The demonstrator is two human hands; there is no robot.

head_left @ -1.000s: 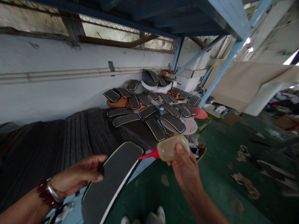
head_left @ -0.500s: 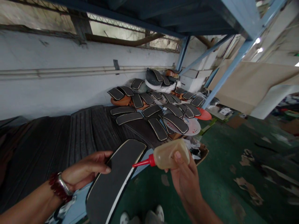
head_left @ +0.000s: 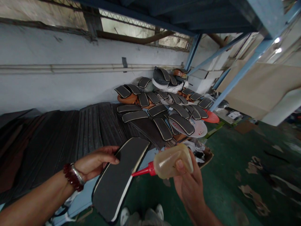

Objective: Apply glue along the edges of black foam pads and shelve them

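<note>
My left hand (head_left: 96,161) grips a curved black textured panel (head_left: 119,179) with a pale edge band, its fingers curling around the panel's upper edge. My right hand (head_left: 188,185) is closed around a translucent squeeze bottle (head_left: 170,163) of amber liquid. The bottle's red nozzle (head_left: 143,171) points left, its tip right by the panel's pale edge; I cannot tell whether they touch. Beyond the hands lies a heap of similar black panels (head_left: 162,110).
Ribbed black mats (head_left: 70,138) slope along a white wall with pipes (head_left: 70,67). A blue steel shelf frame (head_left: 242,75) stands at the right. A red disc (head_left: 211,117) sits by the heap. Worn green floor (head_left: 225,175) spreads below, with my shoes (head_left: 141,216) at the bottom.
The whole view has drifted, with the background sliding right. Both hands shifted right in the frame, and the panel turned slightly, while the nozzle stays near its edge.
</note>
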